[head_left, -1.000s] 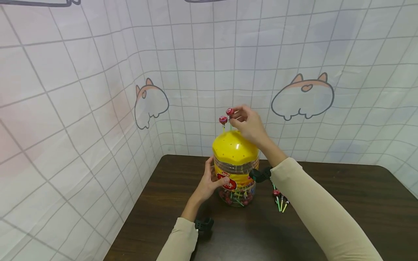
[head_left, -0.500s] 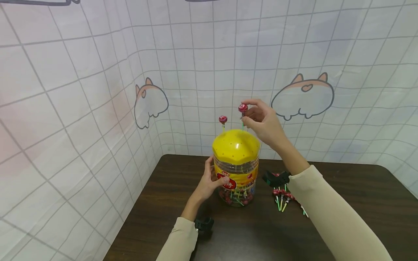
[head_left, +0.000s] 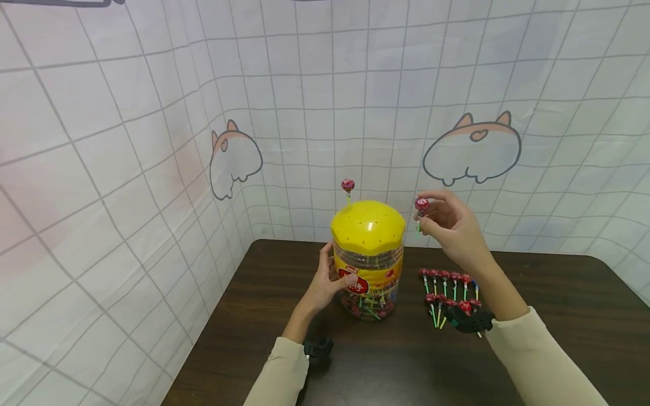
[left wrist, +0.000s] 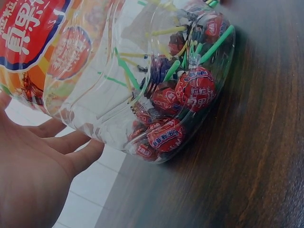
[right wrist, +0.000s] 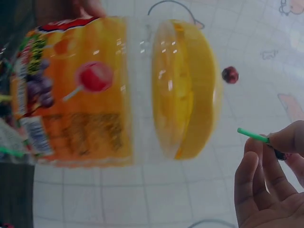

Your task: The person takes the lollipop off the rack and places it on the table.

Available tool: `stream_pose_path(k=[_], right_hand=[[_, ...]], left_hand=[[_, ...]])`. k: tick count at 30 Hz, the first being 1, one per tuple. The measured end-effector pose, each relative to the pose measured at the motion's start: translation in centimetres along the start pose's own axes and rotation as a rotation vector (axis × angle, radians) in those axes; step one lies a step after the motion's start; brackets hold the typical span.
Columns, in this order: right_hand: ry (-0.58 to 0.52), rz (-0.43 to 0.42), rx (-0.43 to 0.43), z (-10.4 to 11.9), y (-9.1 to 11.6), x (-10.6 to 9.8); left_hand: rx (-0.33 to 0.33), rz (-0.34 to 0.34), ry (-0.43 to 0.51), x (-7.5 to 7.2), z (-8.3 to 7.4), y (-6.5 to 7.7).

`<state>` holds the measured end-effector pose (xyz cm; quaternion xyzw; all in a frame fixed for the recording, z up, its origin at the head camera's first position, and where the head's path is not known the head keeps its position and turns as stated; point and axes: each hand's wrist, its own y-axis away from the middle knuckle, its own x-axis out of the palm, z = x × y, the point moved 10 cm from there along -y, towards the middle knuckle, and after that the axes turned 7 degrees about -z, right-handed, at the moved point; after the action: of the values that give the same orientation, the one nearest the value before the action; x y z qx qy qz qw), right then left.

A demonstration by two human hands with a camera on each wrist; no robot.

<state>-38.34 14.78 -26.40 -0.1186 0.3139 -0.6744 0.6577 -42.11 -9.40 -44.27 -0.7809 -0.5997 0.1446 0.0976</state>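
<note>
A clear plastic candy jar [head_left: 376, 260] with a yellow domed lid [head_left: 368, 228] stands on the table, lollipops [left wrist: 197, 88] piled inside its base. My left hand [head_left: 321, 285] holds the jar's left side, thumb across the front label. One red-wrapped lollipop [head_left: 347, 185] stands upright in a lid hole at the back. To the right of the lid, raised above the table, my right hand [head_left: 454, 228] pinches another lollipop [head_left: 421, 204] just under its head. Its green stick [right wrist: 253, 135] points down, apart from the lid.
Right of the jar, several lollipops [head_left: 445, 275] lie in two rows on the dark wood table [head_left: 386, 366], the nearer row partly behind the right wrist camera [head_left: 468, 320]. A white gridded curtain [head_left: 304, 84] hangs behind and left of the table.
The right hand has pulled its lollipop up out of the lid and carried it right and down. More of the lollipop rows now shows. The left hand and jar have stayed put.
</note>
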Motion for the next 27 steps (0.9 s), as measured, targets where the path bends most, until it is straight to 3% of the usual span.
stream_pose_path(k=[12,27], right_hand=[[0.106,-0.056,0.09,-6.7,5.5,-4.8],[0.168,-0.059,0.213,-14.4,9.8,-8.7]], left_hand=[[0.004,-0.011,-0.008,-0.1,0.2,0.0],[0.007,-0.002,0.003,-0.1,0.1,0.1]])
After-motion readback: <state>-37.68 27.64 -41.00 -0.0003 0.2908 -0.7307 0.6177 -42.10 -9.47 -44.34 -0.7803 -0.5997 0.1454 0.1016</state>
